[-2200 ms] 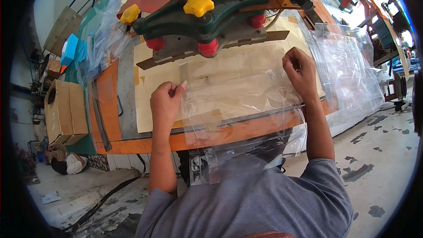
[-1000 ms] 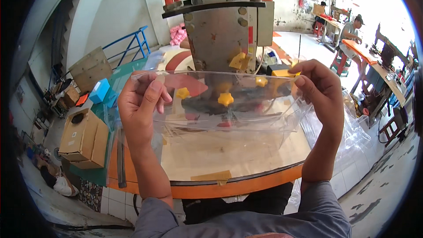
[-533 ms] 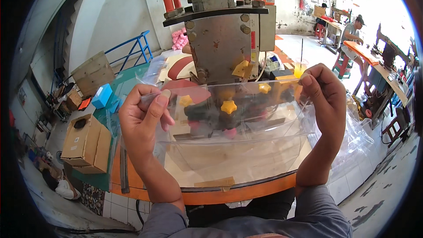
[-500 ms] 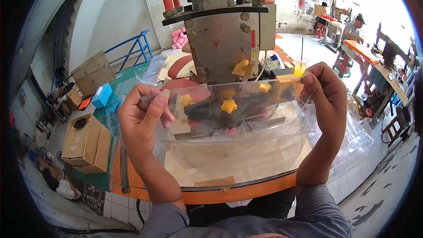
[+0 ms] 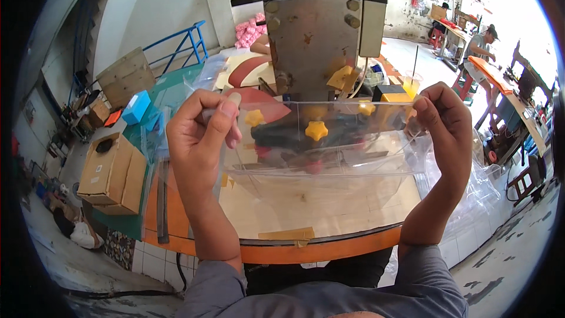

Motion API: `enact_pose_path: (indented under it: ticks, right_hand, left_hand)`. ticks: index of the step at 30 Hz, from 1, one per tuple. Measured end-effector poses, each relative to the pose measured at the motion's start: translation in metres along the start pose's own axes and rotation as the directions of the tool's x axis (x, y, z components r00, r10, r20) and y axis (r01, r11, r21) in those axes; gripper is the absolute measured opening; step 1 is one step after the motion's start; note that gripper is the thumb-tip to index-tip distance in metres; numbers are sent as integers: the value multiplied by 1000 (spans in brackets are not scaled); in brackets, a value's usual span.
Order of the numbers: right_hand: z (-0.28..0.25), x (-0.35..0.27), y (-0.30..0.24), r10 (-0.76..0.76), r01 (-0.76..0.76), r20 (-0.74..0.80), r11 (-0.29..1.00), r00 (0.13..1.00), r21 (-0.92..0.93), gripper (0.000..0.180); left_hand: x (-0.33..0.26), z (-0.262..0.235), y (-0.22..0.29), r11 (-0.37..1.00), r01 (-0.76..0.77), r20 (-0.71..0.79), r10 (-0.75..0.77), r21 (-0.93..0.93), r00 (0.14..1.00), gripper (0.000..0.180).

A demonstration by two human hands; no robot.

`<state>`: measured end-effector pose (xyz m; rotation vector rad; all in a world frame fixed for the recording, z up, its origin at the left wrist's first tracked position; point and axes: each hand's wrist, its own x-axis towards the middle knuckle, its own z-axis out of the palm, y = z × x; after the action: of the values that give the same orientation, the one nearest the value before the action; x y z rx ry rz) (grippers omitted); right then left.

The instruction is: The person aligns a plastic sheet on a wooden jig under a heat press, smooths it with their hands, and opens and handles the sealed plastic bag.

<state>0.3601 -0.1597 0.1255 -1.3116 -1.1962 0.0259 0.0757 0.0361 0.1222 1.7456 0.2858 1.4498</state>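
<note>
A clear plastic sheet is stretched between my two hands, upright in front of a large press machine. My left hand pinches its upper left corner between thumb and fingers. At the upper right corner my right hand pinches it in the same way. Through the sheet show the machine's yellow star-shaped knobs and its blurred dark lower part. Below the sheet lies a pale board on the orange-edged worktable, with a strip of brown tape at its front edge.
More clear plastic is heaped at the right. On the left stand a cardboard box and a light-blue box on a green surface. A cup of orange drink stands behind my right hand. Another person sits at a far bench.
My view has shifted slightly, so the machine sits further right. Both hands keep their pinch on the plastic sheet, whose lower edge hangs a little differently.
</note>
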Motion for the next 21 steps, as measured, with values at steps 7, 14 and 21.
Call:
enact_pose_path:
  ticks: [7, 14, 21]
  right_hand:
    - [8, -7, -5, -134, 148, 70, 956, 988, -253, 20]
    - [48, -16, -17, -286, 329, 190, 909, 939, -257, 29]
    - [67, -22, -19, -268, 347, 281, 893, 922, -286, 20]
  left_hand:
    - [-7, 12, 3, 999, 32, 130, -32, -3, 991, 16]
    - [-12, 35, -6, 998, 63, 151, -57, -31, 987, 13]
    - [-18, 42, -5, 982, 108, 186, -79, -154, 979, 54]
